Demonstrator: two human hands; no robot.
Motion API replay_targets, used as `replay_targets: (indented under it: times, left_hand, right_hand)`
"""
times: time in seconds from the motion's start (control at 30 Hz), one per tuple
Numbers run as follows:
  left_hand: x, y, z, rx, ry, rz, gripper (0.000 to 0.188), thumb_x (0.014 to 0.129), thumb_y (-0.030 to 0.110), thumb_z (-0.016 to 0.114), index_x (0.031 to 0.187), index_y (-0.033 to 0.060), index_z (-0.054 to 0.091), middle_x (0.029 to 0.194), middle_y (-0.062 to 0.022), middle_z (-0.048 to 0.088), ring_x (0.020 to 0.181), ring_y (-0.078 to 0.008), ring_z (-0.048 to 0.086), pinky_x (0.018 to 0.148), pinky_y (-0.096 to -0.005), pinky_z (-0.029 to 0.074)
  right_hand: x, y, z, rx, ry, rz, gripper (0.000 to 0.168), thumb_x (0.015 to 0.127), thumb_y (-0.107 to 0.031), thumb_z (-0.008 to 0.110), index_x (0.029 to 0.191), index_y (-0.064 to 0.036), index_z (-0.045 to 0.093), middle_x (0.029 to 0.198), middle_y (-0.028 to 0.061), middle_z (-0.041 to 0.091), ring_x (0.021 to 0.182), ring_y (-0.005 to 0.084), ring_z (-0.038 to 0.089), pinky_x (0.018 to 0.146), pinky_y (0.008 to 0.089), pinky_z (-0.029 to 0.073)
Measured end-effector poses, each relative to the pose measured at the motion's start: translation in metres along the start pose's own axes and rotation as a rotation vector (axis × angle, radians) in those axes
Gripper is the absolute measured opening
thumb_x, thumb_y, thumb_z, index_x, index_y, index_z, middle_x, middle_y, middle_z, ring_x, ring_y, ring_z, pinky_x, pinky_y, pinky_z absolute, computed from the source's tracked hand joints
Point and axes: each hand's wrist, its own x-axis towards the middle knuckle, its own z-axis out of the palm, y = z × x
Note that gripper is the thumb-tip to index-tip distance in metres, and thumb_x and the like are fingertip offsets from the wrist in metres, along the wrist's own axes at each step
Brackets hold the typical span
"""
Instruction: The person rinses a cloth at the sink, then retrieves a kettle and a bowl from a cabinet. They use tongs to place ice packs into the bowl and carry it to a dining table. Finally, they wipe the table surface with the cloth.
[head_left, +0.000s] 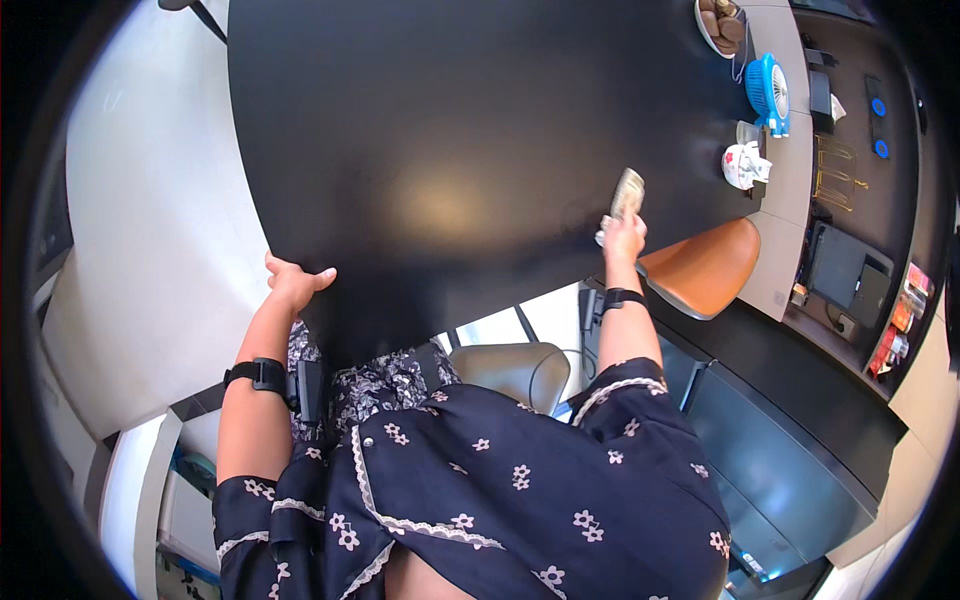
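Observation:
Before me spreads a large black table (442, 150) with a glare spot at its middle. My left hand (298, 283) rests on the table's near left corner, thumb out over the top, with nothing seen in it. Over the right part of the table, my right hand (624, 234) is closed around a pale, beige cloth-like thing (628, 191), blurred, that sticks out past the fingers. A small whitish bit of it shows at the wrist side of the hand. What exactly it is I cannot tell.
A brown chair (705, 270) stands against the table's right side, a grey-brown chair (514, 371) at the near edge. Along the far right sit a bowl of brown items (721, 28), a blue fan (769, 94) and a flowered white cup (741, 166) holding papers or packets.

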Motion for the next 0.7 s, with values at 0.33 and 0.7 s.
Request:
replay_targets:
  times: [0.33,0.7]
  left_hand:
    - [0.001,0.004,-0.004,0.073,-0.006,-0.067,0.119,0.066,0.029,0.080,0.137,0.0064,-0.012,0.135,-0.0260,0.025,0.119,-0.0416,0.038,0.086,-0.0576,0.044]
    - [0.008,0.002,0.001,0.085,0.002,-0.066,0.115,0.068,0.027,0.079,0.136,0.0052,-0.012,0.132,-0.0261,0.031,0.115,-0.0392,0.043,0.084,-0.0549,0.045]
  right_hand:
    - [-0.197,-0.016,0.048,-0.327,-0.242,-1.040,0.019,0.082,-0.016,0.056,0.098,-0.005,0.060,0.072,0.0109,0.058,0.060,0.0284,0.054,0.054,0.0403,0.043]
    - [-0.053,-0.010,0.039,0.295,0.108,0.072,0.038,0.089,-0.039,0.053,0.080,-0.002,0.053,0.064,0.0048,0.051,0.053,0.0141,0.053,0.045,0.0291,0.043]
